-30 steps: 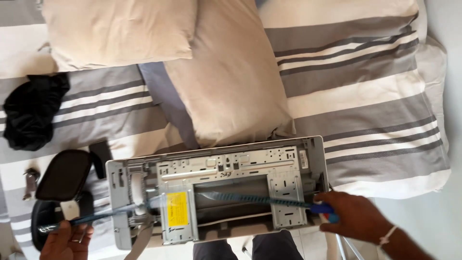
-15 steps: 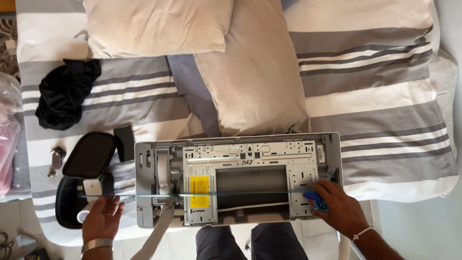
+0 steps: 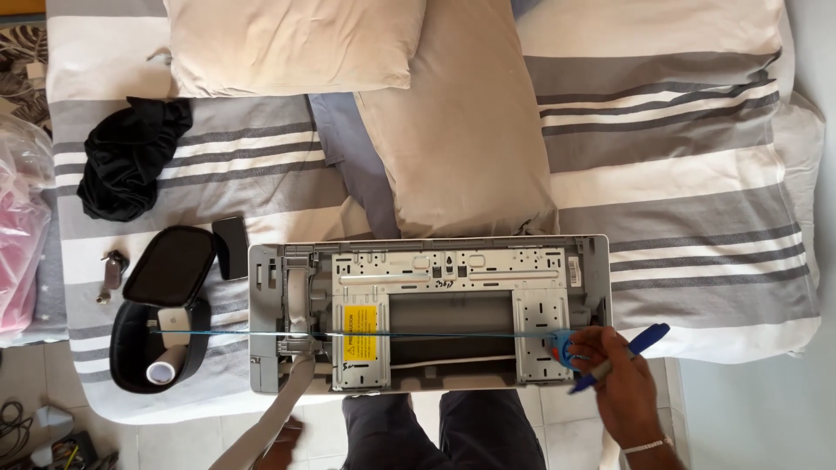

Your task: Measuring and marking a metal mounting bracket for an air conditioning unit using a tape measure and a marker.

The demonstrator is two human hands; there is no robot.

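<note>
A bed (image 3: pixel 697 174) with striped grey-white cover stands on pale tiled floor (image 3: pixel 35 383) in daylight.

The right hand (image 3: pixel 620 383) has a thin white band at its bare wrist; dark grey trousers cover both legs

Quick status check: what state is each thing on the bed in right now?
Air conditioner unit: lying flat, back side up.
Blue tape measure: pulled out across the unit.
Right hand: holds tape case and blue pen.
Left hand: low, beside grey hose.
Black case: lid open.
Black cloth: crumpled.
</note>
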